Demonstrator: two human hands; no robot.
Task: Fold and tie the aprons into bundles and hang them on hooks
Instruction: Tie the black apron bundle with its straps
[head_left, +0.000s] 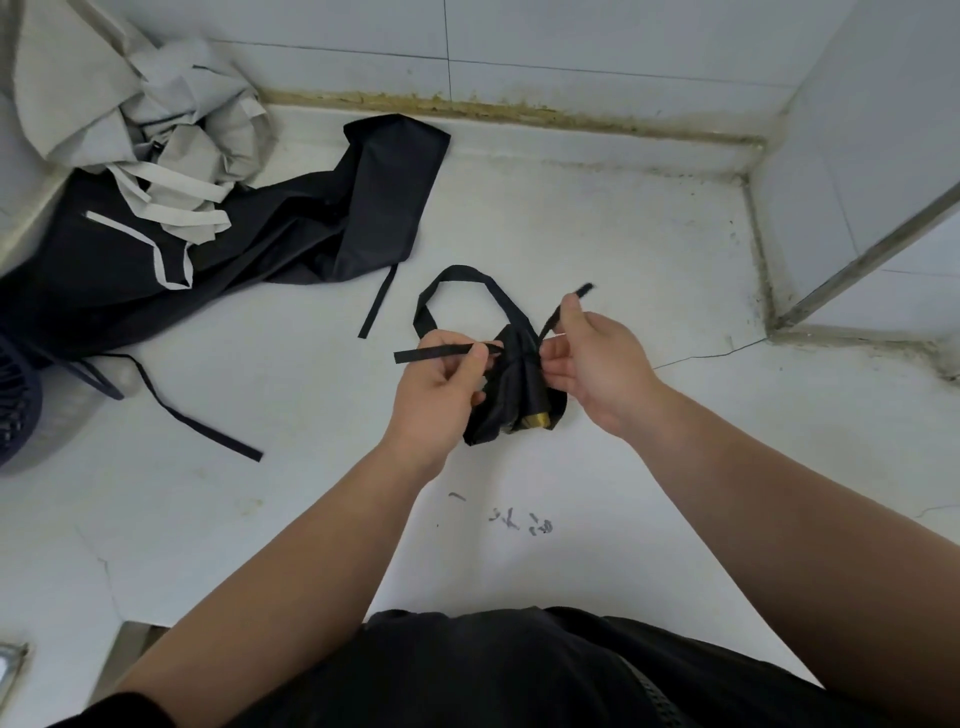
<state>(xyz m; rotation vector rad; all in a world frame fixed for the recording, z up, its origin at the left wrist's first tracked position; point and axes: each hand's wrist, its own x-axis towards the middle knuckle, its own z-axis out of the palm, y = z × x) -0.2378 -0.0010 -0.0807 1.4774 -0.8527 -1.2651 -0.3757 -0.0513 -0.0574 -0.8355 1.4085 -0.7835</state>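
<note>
White surface (623, 234), scuffed, with a hairline crack (701, 357) at right. Tiled wall (571, 36) along the far side; yellowed, stained sealant line (519, 111) at its foot. Metal-edged panel (857, 130) closes the right corner.

Black apron bundle (511, 384) lies at centre of the surface, between the hands. Its long axis runs near to far, and a gold patch (535, 420) shows at the near end. Neck loop (462, 275) arches off the far end toward the far left.

Left hand (441, 384) pinches one strap (441, 353), which runs out flat to the left. Right hand (592, 364) pinches the other strap (566, 306), which angles up to the far right.

Loose black apron (311, 223) sprawls at far left, with a crumpled grey apron (145, 114) partly on top of it.
</note>
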